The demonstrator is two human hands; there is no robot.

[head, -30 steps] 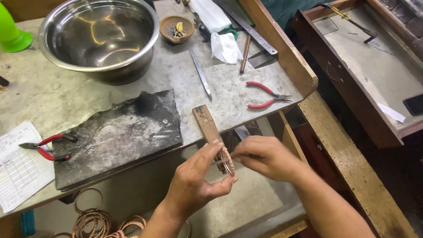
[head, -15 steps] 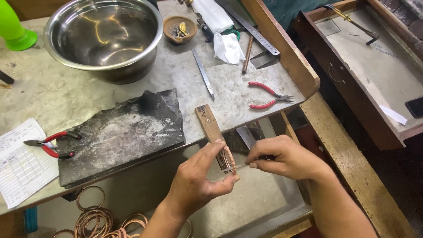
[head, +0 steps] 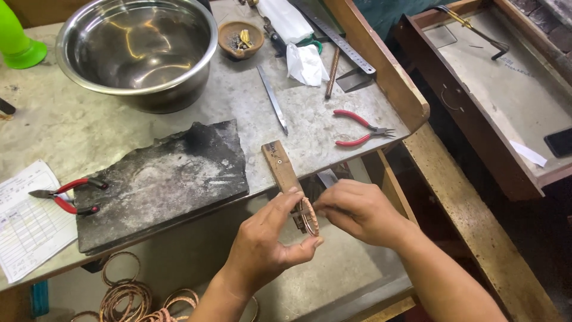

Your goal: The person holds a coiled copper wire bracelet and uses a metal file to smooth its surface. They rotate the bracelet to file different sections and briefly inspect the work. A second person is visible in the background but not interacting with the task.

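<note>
Left hand (head: 262,244) pinches a copper bangle (head: 310,216) between thumb and fingers, the ring standing on edge, its plane running away from the person. Just above the grip, a wooden peg (head: 281,168) juts off the bench along that line. Right hand (head: 357,211), fingers closed, meets the bangle's far side.

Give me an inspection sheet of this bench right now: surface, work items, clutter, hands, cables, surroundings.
Surface: grey worn benchtop, with a charred dark slab lying on it.
Job's things: thin copper-coloured ring held against the end of a wooden peg that juts off the bench edge.
Clutter: large steel bowl, two red-handled pliers, metal file, steel ruler, small clay dish, printed paper sheet.
Hands: left hand pinches the ring; right hand fingers meet it from the other side.
Cables: nothing seen.
Surroundings: open wooden drawer to the right; copper rings piled below the bench.
</note>
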